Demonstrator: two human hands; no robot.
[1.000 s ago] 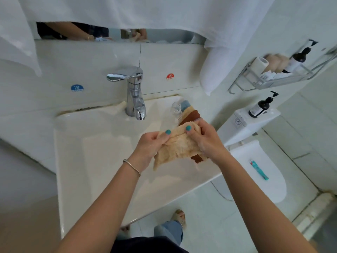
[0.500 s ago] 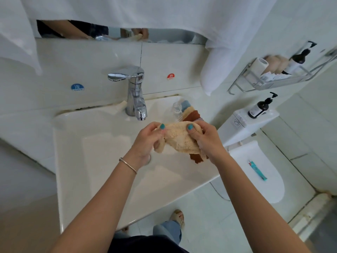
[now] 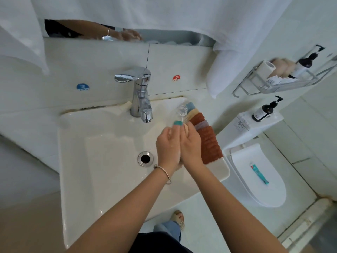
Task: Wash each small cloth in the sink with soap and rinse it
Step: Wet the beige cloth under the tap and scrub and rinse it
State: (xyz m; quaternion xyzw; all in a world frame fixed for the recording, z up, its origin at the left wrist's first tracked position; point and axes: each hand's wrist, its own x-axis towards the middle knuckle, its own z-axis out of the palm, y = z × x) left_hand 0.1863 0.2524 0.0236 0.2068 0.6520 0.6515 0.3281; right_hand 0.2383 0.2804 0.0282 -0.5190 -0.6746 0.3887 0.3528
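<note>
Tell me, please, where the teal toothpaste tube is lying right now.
In the head view, the toothpaste tube lies on the closed toilet lid, to the right of the sink.

Rust-brown ribbed cloth (image 3: pixel 209 145); white sink (image 3: pixel 76 161); teal tube (image 3: pixel 259 174).

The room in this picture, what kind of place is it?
Most likely a small bathroom: a white sink with a chrome tap, a toilet just beside it, and a wall rack holding toiletries.
</note>
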